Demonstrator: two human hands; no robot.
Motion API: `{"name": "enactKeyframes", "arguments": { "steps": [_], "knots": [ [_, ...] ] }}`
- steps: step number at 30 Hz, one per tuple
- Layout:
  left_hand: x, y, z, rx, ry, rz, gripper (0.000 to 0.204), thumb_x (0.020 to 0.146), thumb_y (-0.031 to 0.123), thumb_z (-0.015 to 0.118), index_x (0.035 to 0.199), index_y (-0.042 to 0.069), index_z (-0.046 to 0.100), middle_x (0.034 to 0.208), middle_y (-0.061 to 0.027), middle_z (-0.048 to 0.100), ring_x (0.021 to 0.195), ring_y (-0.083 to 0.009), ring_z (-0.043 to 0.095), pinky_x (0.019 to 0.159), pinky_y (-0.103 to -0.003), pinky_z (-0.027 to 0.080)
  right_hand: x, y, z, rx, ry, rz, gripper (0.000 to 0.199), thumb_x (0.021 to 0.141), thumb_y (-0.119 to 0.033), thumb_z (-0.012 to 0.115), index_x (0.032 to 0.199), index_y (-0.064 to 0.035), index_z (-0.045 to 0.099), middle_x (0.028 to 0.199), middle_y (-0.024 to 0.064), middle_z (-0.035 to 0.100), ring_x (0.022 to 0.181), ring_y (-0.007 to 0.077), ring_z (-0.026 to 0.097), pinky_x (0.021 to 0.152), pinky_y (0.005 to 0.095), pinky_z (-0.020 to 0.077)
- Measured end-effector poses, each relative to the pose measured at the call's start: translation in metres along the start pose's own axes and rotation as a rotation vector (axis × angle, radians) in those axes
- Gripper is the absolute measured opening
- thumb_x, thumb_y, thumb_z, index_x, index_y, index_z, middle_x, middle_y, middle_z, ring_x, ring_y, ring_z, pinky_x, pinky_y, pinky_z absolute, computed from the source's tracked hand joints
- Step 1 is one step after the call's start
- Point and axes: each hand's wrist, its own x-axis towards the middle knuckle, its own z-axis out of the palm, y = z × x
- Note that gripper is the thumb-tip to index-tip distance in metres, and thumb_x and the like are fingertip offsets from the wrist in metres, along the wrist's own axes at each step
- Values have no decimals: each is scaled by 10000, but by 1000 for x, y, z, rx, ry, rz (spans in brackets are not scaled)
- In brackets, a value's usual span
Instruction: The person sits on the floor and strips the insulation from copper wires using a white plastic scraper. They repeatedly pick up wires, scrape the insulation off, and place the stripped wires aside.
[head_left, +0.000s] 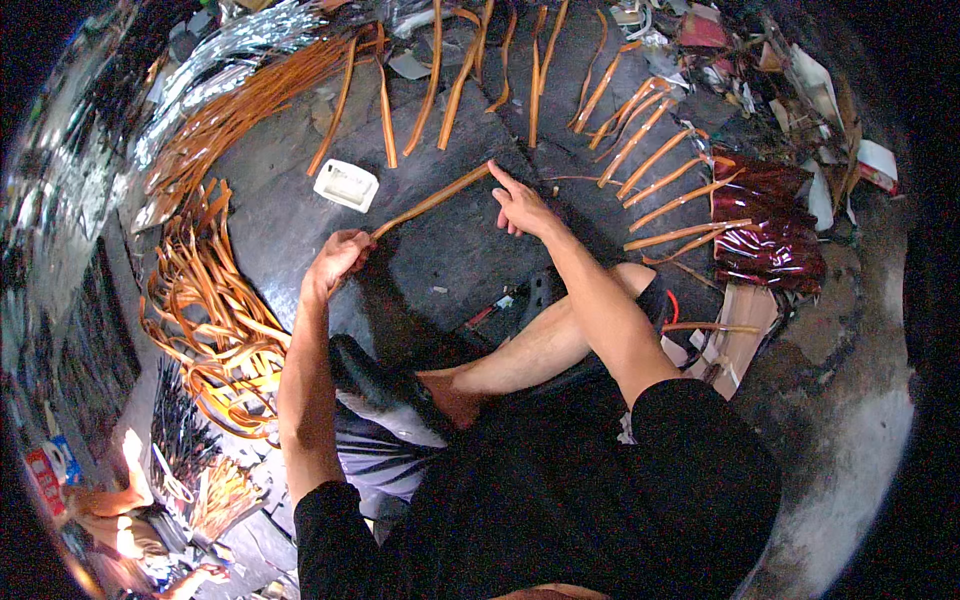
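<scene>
My left hand (pixel 340 262) is closed round one end of a glossy orange-brown strip (pixel 435 203), held slantwise above the dark floor. At the strip's far end is my right hand (pixel 524 208), with its index finger stretched out to the tip and the thumb apart. The other fingers are partly curled and grip nothing visible. A small white plastic dish (pixel 346 186) lies on the floor just beyond my left hand. Similar strips (pixel 390 122) are spread in a wide arc on the far side and to the right.
A tangled heap of strips (pixel 215 310) lies at my left, with a long orange bundle (pixel 255 95) behind it. Dark red shiny sheets (pixel 765 222) lie at the right. My bent leg (pixel 540 345) crosses in front of me. Another person's hand (pixel 210 572) shows at the lower left.
</scene>
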Motion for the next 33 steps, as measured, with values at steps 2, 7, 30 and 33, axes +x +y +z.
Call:
{"name": "enactKeyframes", "arguments": {
  "steps": [2,7,30,33],
  "knots": [
    [-4,0,-4,51,14,20,238,881,259,567,919,34,634,716,-27,580,617,-129,532,561,-271,430,2,0,21,-52,-16,-77,527,990,-200,412,1488,-295,270,601,54,562,449,124,511,439,282,482],
    [14,-85,-42,-34,-47,210,233,885,198,597,1008,1,606,795,-79,647,712,-154,617,634,-290,499,-3,-34,143,-420,-77,-398,493,930,-180,466,1415,-239,400,824,273,642,755,452,638,671,541,514],
    [6,-49,-34,95,-107,157,241,881,147,596,1102,56,623,913,-25,650,784,-124,598,681,-270,496,2,-51,86,76,101,-554,457,908,-86,532,1348,-163,435,852,103,581,698,198,587,620,344,513],
    [12,-59,-36,74,-107,199,250,858,148,614,1092,59,626,915,-27,651,786,-125,602,681,-267,496,-17,-30,99,178,-182,-214,633,976,-171,468,1516,-265,152,681,68,593,481,124,531,443,284,488]
  ]
}}
